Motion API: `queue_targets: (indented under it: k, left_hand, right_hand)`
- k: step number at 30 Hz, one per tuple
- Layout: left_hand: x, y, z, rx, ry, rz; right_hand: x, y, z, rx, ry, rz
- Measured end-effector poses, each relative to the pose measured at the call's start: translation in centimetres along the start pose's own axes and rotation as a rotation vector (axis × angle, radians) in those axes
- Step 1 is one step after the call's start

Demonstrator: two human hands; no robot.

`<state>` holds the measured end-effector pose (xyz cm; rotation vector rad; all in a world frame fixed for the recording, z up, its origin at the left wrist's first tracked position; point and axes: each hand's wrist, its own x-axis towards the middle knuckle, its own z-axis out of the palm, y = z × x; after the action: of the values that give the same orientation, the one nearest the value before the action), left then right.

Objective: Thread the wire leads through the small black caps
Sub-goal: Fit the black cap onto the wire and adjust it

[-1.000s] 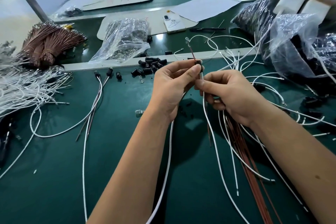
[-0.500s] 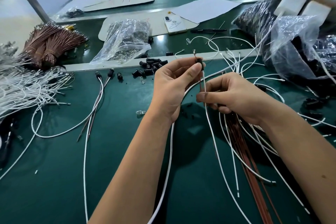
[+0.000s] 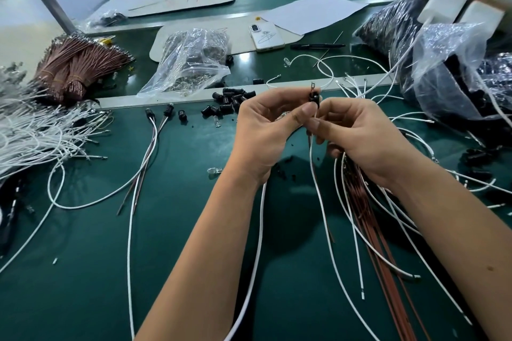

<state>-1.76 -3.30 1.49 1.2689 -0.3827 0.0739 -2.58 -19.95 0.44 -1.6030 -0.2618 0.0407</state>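
Both hands (image 3: 266,130) closer, cap (image 3: 314,98) between.

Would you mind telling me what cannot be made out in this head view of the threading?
- How far the leads sit inside the black cap: too small, fingers cover it.
- What the right hand pinches below the cap: hidden by the left hand thumb.
- Contents of the dark bag: glare, and cut by the right edge.
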Motion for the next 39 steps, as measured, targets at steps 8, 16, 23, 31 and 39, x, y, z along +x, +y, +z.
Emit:
queue_targets:
  k: [8,16,23,31,39]
  left_hand:
    - [0.01,-0.04,0.12,0.002,-0.015,0.068]
    - [0.15,-0.09,0.10,-0.015,-0.017,0.074]
    - [0.11,-0.47,0.12,-0.045,0.004,0.019]
    - [0.13,-0.54,0.21,-0.029,0.034,0.007]
    - [0.00,-0.29,0.38,-0.070,0.044,0.030]
  right_hand:
    - [-0.07,-0.15,-0.04,0.012,0.007,-0.070]
    - [-0.11,-0.15,0.35,0.060,0.077,-0.133]
    - [-0.18,-0.29,0.61,0.096,-0.007,-0.072]
    - [-0.16,-0.47,0.46,0.145,-0.038,-0.039]
    - [-0.22,-0.62,0.26,0.101,-0.034,0.002]
